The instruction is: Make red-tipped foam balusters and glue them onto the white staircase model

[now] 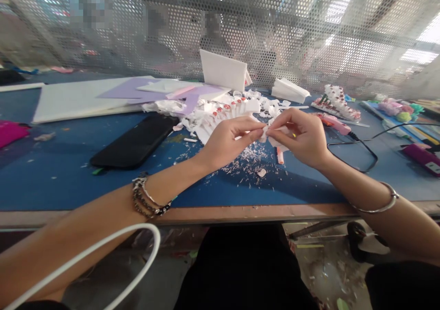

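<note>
My left hand (225, 140) and my right hand (304, 138) meet over the blue table, fingertips almost touching. Each pinches a small, thin white piece (264, 134), which looks like paper or foam sheet; the fingers hide much of it. Fine white shavings (249, 161) are scattered on the table beneath the hands. Close under my right hand lies a short orange-and-white stick (280, 156). Behind my hands spreads a heap of white scraps (204, 124), with a row of white pieces with red tips (228, 108) among it.
A black phone-like slab (135, 143) lies left, near white and lilac sheets (79, 99). On the right are a pink glue gun (338, 124) with a black cord (373, 156), a red-dotted white model (335, 101) and a purple power strip (422, 159). A perforated metal screen (240, 35) stands behind.
</note>
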{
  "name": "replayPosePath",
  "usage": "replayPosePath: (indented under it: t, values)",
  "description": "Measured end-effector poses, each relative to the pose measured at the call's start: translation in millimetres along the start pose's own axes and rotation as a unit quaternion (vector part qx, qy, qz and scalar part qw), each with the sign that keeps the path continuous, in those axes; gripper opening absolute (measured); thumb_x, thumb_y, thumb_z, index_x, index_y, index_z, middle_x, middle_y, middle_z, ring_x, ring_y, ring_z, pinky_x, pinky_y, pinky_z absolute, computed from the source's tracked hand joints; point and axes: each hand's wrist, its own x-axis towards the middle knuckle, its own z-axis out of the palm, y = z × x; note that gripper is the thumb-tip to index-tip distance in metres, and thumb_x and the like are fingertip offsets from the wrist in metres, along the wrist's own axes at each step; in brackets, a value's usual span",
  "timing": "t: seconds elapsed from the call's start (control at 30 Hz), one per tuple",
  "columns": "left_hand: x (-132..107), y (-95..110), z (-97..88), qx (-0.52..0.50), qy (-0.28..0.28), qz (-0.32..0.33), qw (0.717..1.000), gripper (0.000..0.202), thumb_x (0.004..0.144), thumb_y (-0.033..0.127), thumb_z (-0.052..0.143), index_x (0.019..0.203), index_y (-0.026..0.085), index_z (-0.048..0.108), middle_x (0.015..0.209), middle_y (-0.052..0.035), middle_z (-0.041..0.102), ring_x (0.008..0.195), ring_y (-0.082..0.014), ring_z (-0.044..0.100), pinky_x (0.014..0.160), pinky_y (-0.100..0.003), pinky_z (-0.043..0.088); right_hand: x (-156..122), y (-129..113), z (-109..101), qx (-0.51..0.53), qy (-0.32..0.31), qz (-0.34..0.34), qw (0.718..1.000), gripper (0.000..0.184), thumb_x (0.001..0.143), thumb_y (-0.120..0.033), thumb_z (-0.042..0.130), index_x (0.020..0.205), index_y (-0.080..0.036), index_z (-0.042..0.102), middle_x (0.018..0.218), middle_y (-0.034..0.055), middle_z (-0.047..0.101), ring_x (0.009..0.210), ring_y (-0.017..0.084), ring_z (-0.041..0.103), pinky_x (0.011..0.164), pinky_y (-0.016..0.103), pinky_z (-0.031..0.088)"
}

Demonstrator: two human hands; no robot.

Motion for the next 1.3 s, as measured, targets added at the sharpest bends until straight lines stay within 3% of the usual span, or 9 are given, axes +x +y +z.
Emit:
replayPosePath:
  t: [0.23,0.43,0.6,0.83,1.03,1.13,1.3]
  values:
    - [-1,4,-0.4,0.051,-0.006,0.048,0.998,0.021,0.082,0.029,0.055,0.097,0.022,0.068,0.085,-0.0035,0.065,0.081,-0.0128,0.057,0.070,-0.023,0.044,-2,-3,2,-0.036,0.018,-0.046,0.998,0.009,0.074,-0.020,0.063,0.070,-0.015,0.057,0.063,-0.0005,0.055,0.058,0.008,0.048,0.053,0.024,0.037]
    - [0,-1,-1.4,0.000,0.020,0.000,1.000,0.019,0.081,0.027,0.056,0.093,0.021,0.069,0.079,-0.0027,0.065,0.073,-0.0117,0.056,0.065,-0.023,0.043,1,-6,-1,-0.011,0.018,-0.015,1.000,0.006,0.075,-0.020,0.061,0.075,-0.014,0.060,0.070,0.0002,0.061,0.063,0.008,0.053,0.056,0.023,0.040]
    - [2,2,-1.9,-0.098,0.033,-0.065,0.992,0.014,0.075,0.029,0.063,0.081,0.020,0.071,0.072,-0.0007,0.064,0.064,-0.0099,0.054,0.056,-0.022,0.041,3,-10,-1,0.086,0.013,0.043,0.995,0.005,0.075,-0.018,0.060,0.077,-0.013,0.061,0.072,-0.0002,0.061,0.066,0.007,0.055,0.056,0.020,0.043]
    - [2,3,-1.7,-0.187,0.021,-0.059,0.980,0.010,0.068,0.026,0.069,0.064,0.017,0.066,0.058,0.0033,0.055,0.053,-0.0053,0.046,0.050,-0.018,0.037,1,-15,4,0.202,-0.002,0.093,0.975,0.005,0.074,-0.020,0.062,0.074,-0.015,0.060,0.067,-0.0035,0.059,0.055,0.002,0.050,0.045,0.013,0.038]
    - [1,0,3.3,-0.244,0.027,-0.064,0.967,0.019,0.070,0.024,0.069,0.086,0.020,0.059,0.069,0.0036,0.059,0.066,-0.0075,0.057,0.059,-0.017,0.045,0,-18,5,0.181,0.031,0.089,0.979,0.003,0.074,-0.018,0.061,0.074,-0.015,0.060,0.069,-0.0028,0.060,0.058,0.003,0.053,0.047,0.015,0.041]
    - [1,0,5.8,-0.238,0.034,-0.054,0.969,0.010,0.072,0.022,0.067,0.079,0.018,0.060,0.070,0.0031,0.061,0.066,-0.0066,0.057,0.061,-0.017,0.046,-1,-17,7,0.172,0.037,0.084,0.981,0.002,0.074,-0.017,0.060,0.074,-0.015,0.059,0.069,-0.0027,0.059,0.058,0.004,0.053,0.048,0.016,0.041]
    - [0,-1,8.4,-0.184,0.093,-0.045,0.977,0.006,0.071,0.022,0.067,0.075,0.018,0.066,0.069,0.0025,0.062,0.064,-0.0064,0.055,0.059,-0.017,0.045,-1,-12,10,0.139,0.051,0.077,0.986,0.004,0.074,-0.018,0.061,0.074,-0.016,0.057,0.069,-0.0023,0.058,0.059,0.005,0.053,0.050,0.019,0.042]
